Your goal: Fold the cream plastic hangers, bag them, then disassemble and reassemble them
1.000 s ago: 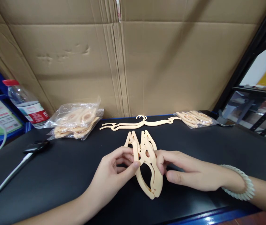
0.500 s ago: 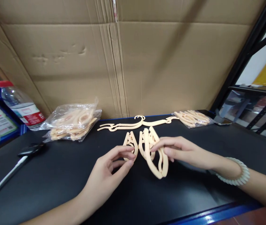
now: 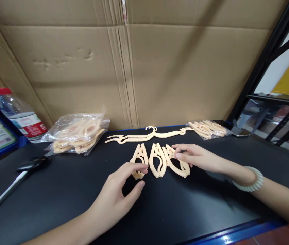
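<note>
Three cream folding hangers, folded up, lie in a row on the black tabletop: a left hanger (image 3: pixel 135 157), a middle hanger (image 3: pixel 152 166) and a right hanger (image 3: pixel 174 166). My left hand (image 3: pixel 120 189) is over the near end of the left one, thumb and fingers apart, holding nothing. With thumb and fingers, my right hand (image 3: pixel 198 158) grips the upper right side of the right hanger, which lies slanted. Some of its fingers are hidden behind the thumb. Behind the row, unfolded cream hangers (image 3: pixel 139 137) lie with their hooks toward the cardboard.
Bagged folded hangers (image 3: pixel 78 134) are stacked at the left, beside a red-capped bottle (image 3: pixel 24 115). At the right is another bag of hangers (image 3: pixel 208 129). A black device with a white cable (image 3: pixel 31 164) lies front left. Cardboard (image 3: pixel 83 68) closes off the back.
My right hand has lowered its folded hanger onto the table, right of the middle one. My left hand has opened and drawn slightly away from the left hanger.
</note>
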A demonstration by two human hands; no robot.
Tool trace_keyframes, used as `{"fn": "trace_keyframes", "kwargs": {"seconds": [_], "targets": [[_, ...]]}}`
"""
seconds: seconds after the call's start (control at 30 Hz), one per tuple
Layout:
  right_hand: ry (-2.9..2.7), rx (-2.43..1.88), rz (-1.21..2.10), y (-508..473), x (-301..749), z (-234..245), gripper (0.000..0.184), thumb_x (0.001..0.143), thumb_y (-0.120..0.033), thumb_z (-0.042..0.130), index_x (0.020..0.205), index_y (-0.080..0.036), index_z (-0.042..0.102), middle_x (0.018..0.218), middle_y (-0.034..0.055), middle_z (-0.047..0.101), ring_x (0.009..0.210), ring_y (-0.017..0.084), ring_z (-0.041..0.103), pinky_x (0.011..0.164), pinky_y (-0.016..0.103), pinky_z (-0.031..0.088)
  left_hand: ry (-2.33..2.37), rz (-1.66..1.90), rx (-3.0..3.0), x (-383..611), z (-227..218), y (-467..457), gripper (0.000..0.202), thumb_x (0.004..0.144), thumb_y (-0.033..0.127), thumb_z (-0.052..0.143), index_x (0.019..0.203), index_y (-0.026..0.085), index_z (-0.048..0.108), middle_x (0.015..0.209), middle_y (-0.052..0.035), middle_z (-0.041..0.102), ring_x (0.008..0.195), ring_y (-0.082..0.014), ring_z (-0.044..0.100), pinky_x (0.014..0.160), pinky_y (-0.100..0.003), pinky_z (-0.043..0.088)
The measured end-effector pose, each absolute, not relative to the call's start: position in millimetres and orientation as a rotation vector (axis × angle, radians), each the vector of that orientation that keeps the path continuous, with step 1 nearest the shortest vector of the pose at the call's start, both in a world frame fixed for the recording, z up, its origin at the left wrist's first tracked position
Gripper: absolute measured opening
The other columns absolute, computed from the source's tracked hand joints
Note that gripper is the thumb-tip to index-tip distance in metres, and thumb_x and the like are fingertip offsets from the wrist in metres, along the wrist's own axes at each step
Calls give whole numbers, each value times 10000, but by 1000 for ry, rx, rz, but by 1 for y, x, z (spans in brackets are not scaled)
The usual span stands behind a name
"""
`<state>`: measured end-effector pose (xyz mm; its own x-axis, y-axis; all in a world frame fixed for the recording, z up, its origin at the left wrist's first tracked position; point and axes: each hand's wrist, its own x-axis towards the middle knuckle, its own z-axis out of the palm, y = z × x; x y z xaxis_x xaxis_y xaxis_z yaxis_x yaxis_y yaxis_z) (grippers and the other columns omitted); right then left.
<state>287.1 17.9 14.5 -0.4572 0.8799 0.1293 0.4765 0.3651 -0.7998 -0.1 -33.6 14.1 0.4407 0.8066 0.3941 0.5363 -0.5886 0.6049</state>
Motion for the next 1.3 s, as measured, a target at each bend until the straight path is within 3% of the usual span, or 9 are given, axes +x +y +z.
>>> {"fn": "trace_keyframes", "kwargs": {"seconds": [0.1,0.17,0.37,0.53,0.77,1.1,1.3], "targets": [[-2167,-1214,806,12,285,21,377,912,-524,491,922,-174,629,1091,85,582,618,101,501,574,266,432,1130,895,2360,-1,12,-33,267,879,216,565,1140,255,603,1081,-48,682,998,-216,645,890,-321,514],[-2210,-1222,759,11,286,23,354,919,-499,487,938,-170,615,1148,94,549,627,90,509,588,260,449,1115,861,2408,-1,11,-33,274,884,210,554,1151,255,594,1119,-54,662,1048,-220,622,922,-337,510],[-2351,-1274,603,1,289,32,230,900,-381,557,1038,-197,568,980,33,535,626,93,496,573,245,435,1062,683,2630,-2,8,-33,385,909,230,508,1289,292,514,1357,-50,550,1298,-260,462,1100,-497,381],[-2559,-1190,555,-12,287,42,407,842,-353,649,1214,-243,524,1038,33,533,722,125,522,656,267,464,1150,395,2722,-2,7,-39,531,917,362,530,1428,319,392,1536,-36,372,1421,-315,296,1143,-623,219],[-2703,-1087,538,-16,285,38,524,825,-269,675,1319,-310,506,1265,39,488,1038,193,552,899,328,461,1185,338,2770,1,7,-45,566,919,409,522,1457,350,356,1559,2,318,1447,-312,232,1131,-640,209],[-2659,-978,505,-10,277,30,425,895,-241,583,1316,-232,521,1243,79,506,1134,196,501,1000,338,418,1211,252,2787,-4,5,-38,546,957,455,441,1475,321,334,1558,-30,317,1444,-330,230,1122,-640,225],[-2647,-909,444,-5,277,22,427,929,-239,525,1354,-258,490,1224,83,515,1125,203,495,996,371,422,1283,368,2793,-6,1,-34,531,950,456,467,1455,321,370,1544,-23,354,1443,-300,249,1142,-610,209]]}}
